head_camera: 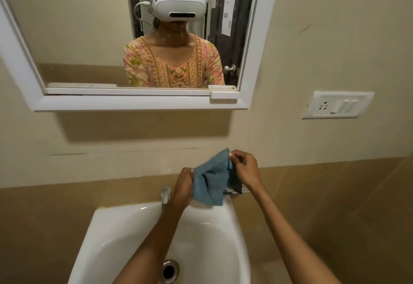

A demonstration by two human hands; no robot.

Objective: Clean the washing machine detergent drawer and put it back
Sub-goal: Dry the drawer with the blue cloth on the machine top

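Cloth (210, 183) soft, light, limp: take by edges. Left grip (183, 184) pinches side edge, right grip (244, 168) pinches top corner, above sink (111, 227).

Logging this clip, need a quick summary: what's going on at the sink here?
A person stands at a white sink below a mirror, holding a blue cloth above the sink's back rim, right of the tap. The left hand grips the cloth's left edge; the right hand pinches its top corner. No detergent drawer is clearly in view.

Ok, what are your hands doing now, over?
Left hand and right hand both grip blue terry cloth over white ceramic sink. Detergent drawer not in view.
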